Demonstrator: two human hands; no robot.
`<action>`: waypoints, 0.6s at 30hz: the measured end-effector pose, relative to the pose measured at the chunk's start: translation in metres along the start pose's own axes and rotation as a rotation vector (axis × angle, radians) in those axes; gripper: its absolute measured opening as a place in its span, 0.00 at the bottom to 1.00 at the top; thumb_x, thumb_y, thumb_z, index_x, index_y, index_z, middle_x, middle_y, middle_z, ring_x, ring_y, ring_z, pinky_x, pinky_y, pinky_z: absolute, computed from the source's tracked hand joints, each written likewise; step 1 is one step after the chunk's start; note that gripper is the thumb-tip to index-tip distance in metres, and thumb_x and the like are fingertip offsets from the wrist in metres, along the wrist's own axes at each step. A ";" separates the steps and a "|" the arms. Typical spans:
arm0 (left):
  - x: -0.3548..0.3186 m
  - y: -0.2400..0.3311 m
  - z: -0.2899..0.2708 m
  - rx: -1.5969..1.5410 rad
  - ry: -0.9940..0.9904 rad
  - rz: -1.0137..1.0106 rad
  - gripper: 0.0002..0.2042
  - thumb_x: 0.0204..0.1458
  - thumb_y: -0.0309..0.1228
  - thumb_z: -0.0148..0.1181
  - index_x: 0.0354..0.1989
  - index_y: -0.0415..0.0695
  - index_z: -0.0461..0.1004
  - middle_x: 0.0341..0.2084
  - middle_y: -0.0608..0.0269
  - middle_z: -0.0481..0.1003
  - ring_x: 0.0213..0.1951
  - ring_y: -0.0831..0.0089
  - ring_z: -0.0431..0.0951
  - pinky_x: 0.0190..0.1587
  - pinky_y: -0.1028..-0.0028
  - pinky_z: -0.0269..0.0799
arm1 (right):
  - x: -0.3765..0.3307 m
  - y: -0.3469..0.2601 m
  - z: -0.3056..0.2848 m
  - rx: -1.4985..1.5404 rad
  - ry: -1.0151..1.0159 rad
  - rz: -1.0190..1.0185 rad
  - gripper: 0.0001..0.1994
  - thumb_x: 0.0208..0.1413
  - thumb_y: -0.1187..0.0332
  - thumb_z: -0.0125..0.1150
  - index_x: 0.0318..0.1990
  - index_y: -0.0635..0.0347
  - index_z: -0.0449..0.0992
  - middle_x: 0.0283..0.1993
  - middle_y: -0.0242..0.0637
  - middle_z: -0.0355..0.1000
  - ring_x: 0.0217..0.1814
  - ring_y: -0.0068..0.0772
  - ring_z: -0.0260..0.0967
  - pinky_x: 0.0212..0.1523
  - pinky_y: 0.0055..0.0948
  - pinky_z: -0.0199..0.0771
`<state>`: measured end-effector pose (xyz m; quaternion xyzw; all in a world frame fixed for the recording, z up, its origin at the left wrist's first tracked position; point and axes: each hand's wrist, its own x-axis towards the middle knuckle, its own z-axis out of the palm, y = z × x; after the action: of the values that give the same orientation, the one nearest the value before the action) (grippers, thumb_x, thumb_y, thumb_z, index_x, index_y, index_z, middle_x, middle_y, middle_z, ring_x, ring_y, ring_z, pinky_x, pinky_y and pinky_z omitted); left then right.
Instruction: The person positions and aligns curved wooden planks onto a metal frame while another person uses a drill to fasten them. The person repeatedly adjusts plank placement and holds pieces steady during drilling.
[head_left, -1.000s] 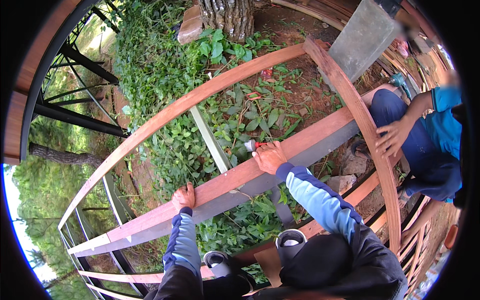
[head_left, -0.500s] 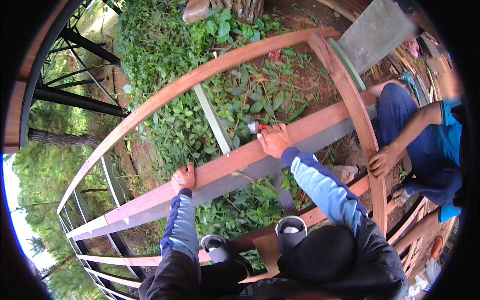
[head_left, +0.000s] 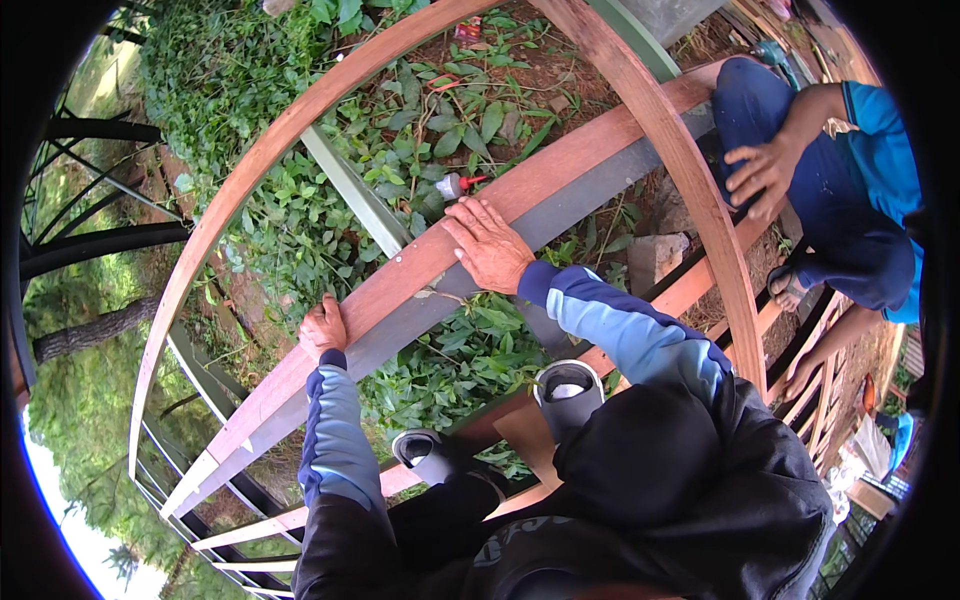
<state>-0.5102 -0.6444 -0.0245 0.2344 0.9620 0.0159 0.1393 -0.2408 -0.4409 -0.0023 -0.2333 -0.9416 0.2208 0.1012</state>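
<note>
A reddish wooden plank (head_left: 560,175) runs diagonally in front of me, along a dark grey beam (head_left: 590,190). My left hand (head_left: 323,328) is closed around the plank's edge, lower left of the green crosspiece (head_left: 355,195). Farther right along the same plank, my right hand (head_left: 490,245) lies flat with its fingers stretched across the wood. Just past those fingertips is a small white bottle with a red nozzle (head_left: 456,187), over the leaves; whether the fingers touch it I cannot tell.
A curved wooden strip (head_left: 270,140) arches beyond the plank, and another (head_left: 690,160) crosses it at right. A co-worker (head_left: 870,200) crouches at the right, one hand (head_left: 762,172) lifted. A teal power drill (head_left: 775,60) lies behind. Green plants (head_left: 440,130) grow under the frame.
The view has shifted, moving the frame leftward and up in the picture. My right hand has flattened on the plank. The co-worker's hand has come off the curved strip.
</note>
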 end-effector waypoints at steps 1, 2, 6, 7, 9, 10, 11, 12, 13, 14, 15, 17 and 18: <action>0.000 0.000 0.000 -0.002 0.007 -0.006 0.28 0.54 0.56 0.43 0.29 0.43 0.81 0.30 0.43 0.77 0.37 0.45 0.77 0.42 0.54 0.71 | 0.000 0.001 0.000 0.014 0.022 -0.006 0.22 0.59 0.64 0.47 0.59 0.66 0.62 0.64 0.47 0.55 0.70 0.50 0.46 0.70 0.49 0.43; 0.000 0.000 0.001 0.008 0.033 0.016 0.28 0.54 0.55 0.43 0.29 0.43 0.81 0.29 0.43 0.77 0.36 0.45 0.78 0.41 0.54 0.71 | 0.002 0.002 0.001 0.027 0.023 -0.023 0.22 0.59 0.65 0.47 0.59 0.66 0.62 0.63 0.47 0.55 0.70 0.50 0.46 0.70 0.49 0.43; 0.002 0.000 0.003 0.016 0.018 0.016 0.29 0.56 0.54 0.42 0.29 0.39 0.80 0.29 0.42 0.77 0.34 0.44 0.78 0.39 0.52 0.71 | -0.001 0.004 0.006 0.030 0.051 -0.009 0.22 0.58 0.64 0.48 0.58 0.65 0.63 0.63 0.47 0.57 0.70 0.50 0.46 0.70 0.49 0.41; 0.002 0.000 0.003 0.010 0.028 0.053 0.29 0.56 0.54 0.41 0.29 0.39 0.80 0.29 0.42 0.77 0.33 0.44 0.78 0.38 0.51 0.71 | -0.002 0.003 0.009 0.035 0.038 0.016 0.22 0.58 0.64 0.49 0.59 0.64 0.63 0.63 0.47 0.57 0.71 0.49 0.45 0.71 0.48 0.39; 0.002 0.000 0.004 0.026 0.059 0.063 0.30 0.56 0.55 0.41 0.29 0.39 0.80 0.28 0.42 0.77 0.32 0.43 0.77 0.37 0.52 0.71 | -0.003 0.001 0.012 0.035 0.059 0.029 0.22 0.58 0.65 0.49 0.60 0.63 0.62 0.64 0.46 0.55 0.72 0.49 0.44 0.71 0.48 0.40; 0.002 0.000 0.005 0.033 0.051 0.064 0.30 0.56 0.55 0.41 0.29 0.39 0.80 0.28 0.43 0.77 0.32 0.43 0.77 0.37 0.52 0.71 | -0.003 0.001 0.013 0.029 0.045 0.033 0.23 0.58 0.66 0.49 0.60 0.63 0.61 0.64 0.46 0.54 0.72 0.49 0.44 0.71 0.48 0.40; 0.003 0.000 0.005 0.043 0.048 0.063 0.30 0.56 0.55 0.41 0.30 0.39 0.80 0.28 0.43 0.77 0.32 0.43 0.77 0.37 0.52 0.71 | -0.003 0.001 0.014 0.029 0.050 0.037 0.23 0.59 0.65 0.48 0.61 0.63 0.61 0.65 0.45 0.54 0.72 0.48 0.43 0.72 0.48 0.38; 0.004 -0.001 0.004 0.064 0.053 0.067 0.30 0.56 0.55 0.40 0.30 0.39 0.80 0.29 0.43 0.77 0.32 0.43 0.77 0.37 0.52 0.71 | -0.003 0.000 0.015 0.035 0.047 0.043 0.23 0.59 0.65 0.48 0.61 0.63 0.61 0.65 0.46 0.54 0.72 0.48 0.43 0.72 0.48 0.38; 0.004 -0.001 0.005 0.071 0.059 0.052 0.30 0.56 0.55 0.40 0.30 0.40 0.81 0.28 0.43 0.77 0.32 0.43 0.77 0.37 0.51 0.70 | -0.004 0.000 0.016 0.039 0.044 0.048 0.23 0.59 0.65 0.48 0.61 0.63 0.61 0.65 0.46 0.54 0.72 0.48 0.43 0.72 0.48 0.38; 0.005 -0.001 0.005 0.052 0.053 0.064 0.30 0.56 0.55 0.40 0.31 0.40 0.81 0.28 0.42 0.77 0.32 0.43 0.77 0.37 0.51 0.70 | -0.004 0.000 0.016 0.040 0.044 0.051 0.23 0.59 0.66 0.48 0.61 0.63 0.61 0.65 0.46 0.54 0.72 0.48 0.43 0.72 0.48 0.38; 0.005 -0.001 0.005 0.040 0.049 0.072 0.30 0.56 0.55 0.40 0.31 0.40 0.81 0.29 0.42 0.77 0.32 0.43 0.77 0.37 0.51 0.70 | -0.004 0.000 0.016 0.050 0.050 0.051 0.23 0.59 0.66 0.47 0.61 0.63 0.61 0.66 0.46 0.54 0.72 0.49 0.44 0.72 0.48 0.39; 0.004 -0.002 0.005 0.039 0.059 0.082 0.30 0.55 0.56 0.40 0.32 0.40 0.81 0.30 0.42 0.77 0.33 0.43 0.77 0.39 0.52 0.70 | -0.003 -0.001 0.016 0.065 0.053 0.057 0.23 0.58 0.65 0.47 0.61 0.64 0.61 0.66 0.47 0.53 0.73 0.49 0.43 0.72 0.48 0.37; 0.005 -0.002 0.005 0.031 0.056 0.073 0.30 0.55 0.56 0.41 0.32 0.40 0.81 0.31 0.42 0.77 0.34 0.43 0.77 0.39 0.52 0.70 | -0.003 -0.002 0.016 0.059 0.027 0.070 0.24 0.58 0.64 0.47 0.60 0.65 0.62 0.66 0.48 0.53 0.73 0.50 0.42 0.72 0.48 0.36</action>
<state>-0.5136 -0.6442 -0.0311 0.2710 0.9564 0.0123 0.1081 -0.2436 -0.4499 -0.0163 -0.2661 -0.9244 0.2487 0.1131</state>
